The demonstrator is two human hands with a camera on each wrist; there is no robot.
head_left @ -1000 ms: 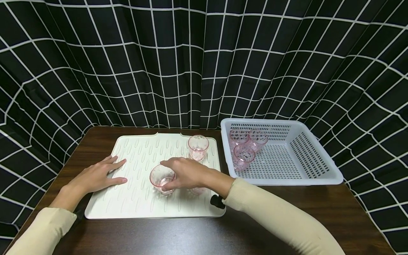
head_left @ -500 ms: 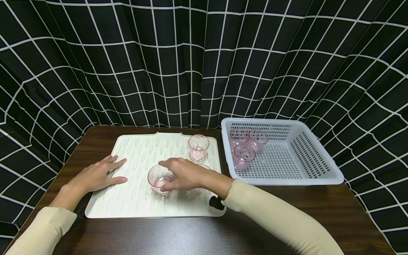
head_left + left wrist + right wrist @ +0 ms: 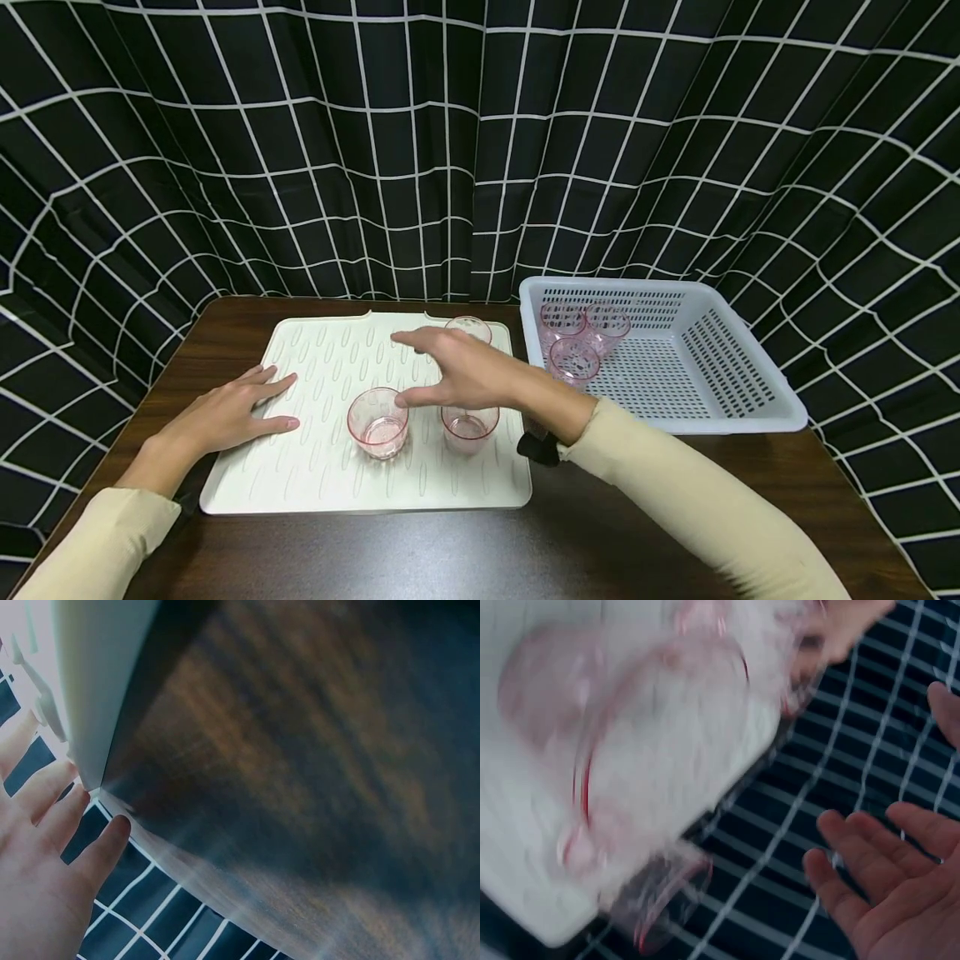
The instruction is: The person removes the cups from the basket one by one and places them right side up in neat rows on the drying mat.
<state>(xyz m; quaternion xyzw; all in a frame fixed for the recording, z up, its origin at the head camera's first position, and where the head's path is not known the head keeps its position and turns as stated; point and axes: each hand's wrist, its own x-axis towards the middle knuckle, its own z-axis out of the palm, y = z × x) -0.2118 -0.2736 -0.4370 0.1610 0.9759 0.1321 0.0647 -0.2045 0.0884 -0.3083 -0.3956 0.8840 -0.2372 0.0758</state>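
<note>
My left hand (image 3: pixel 225 417) rests with spread fingers on the left edge of a white draining mat (image 3: pixel 322 467); the left wrist view shows those fingers (image 3: pixel 56 810) at the mat's rim. A clear pink-rimmed glass (image 3: pixel 378 425) stands upright on the mat. My right hand (image 3: pixel 465 362) is above the mat to its right, fingers extended and holding nothing. A second glass (image 3: pixel 468 429) stands below that hand in the head view. Behind the hand, a third glass (image 3: pixel 469 327) shows mostly its rim. The right wrist view is blurred, with the open right hand (image 3: pixel 900 877) at its lower right.
A pale plastic basket (image 3: pixel 750 396) stands to the right of the mat, with three pink glasses (image 3: pixel 574 362) grouped at its left end. The dark wooden table (image 3: pixel 315 554) ends at a black curtain (image 3: pixel 360 167) with a white grid.
My right hand has let go of the front-left glass and risen up and right, its fingers opening. That glass first shifted slightly left. My left hand has stayed put.
</note>
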